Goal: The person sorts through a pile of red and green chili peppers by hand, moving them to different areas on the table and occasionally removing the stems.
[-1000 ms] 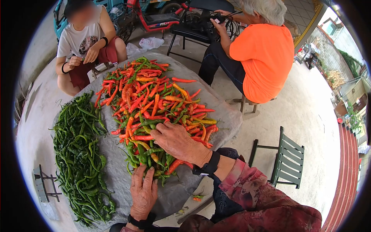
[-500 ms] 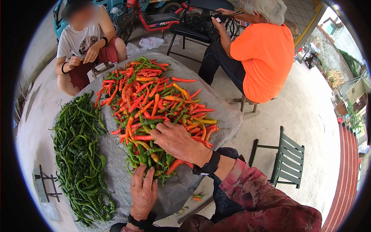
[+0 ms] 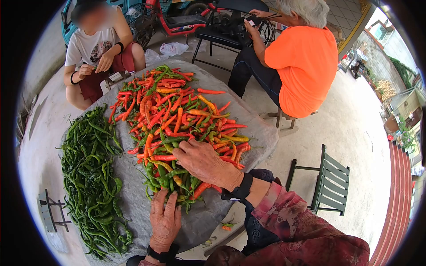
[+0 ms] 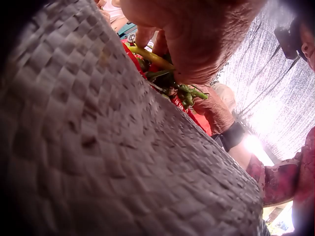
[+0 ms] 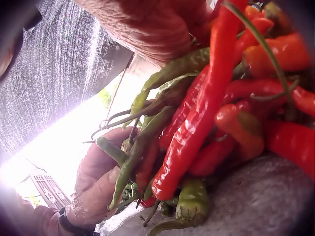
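Observation:
A heap of red, orange and part-green chili peppers (image 3: 164, 111) covers the middle of a table spread with a grey woven sheet (image 3: 133, 190). My right hand (image 3: 202, 162) rests on the near side of this heap, fingers bent loosely down among the peppers. Lower and to its left, my left hand (image 3: 164, 219) lies with fairly straight fingers on the greener peppers at the heap's near edge. In the left wrist view a yellow-green pepper (image 4: 152, 58) shows under the left hand. A long red pepper (image 5: 202, 113) stands out beside the right hand in the right wrist view.
A long pile of green chili peppers (image 3: 93, 177) lies along the table's left side. Across the table sits a person in a white shirt (image 3: 95, 48); another in an orange shirt (image 3: 301, 66) sits at the far right. A dark slatted chair (image 3: 333, 181) stands right of the table.
Both my hands stay where they were on the peppers. The seated person in the white shirt tilts the head slightly, and the person in orange shifts the hands a little.

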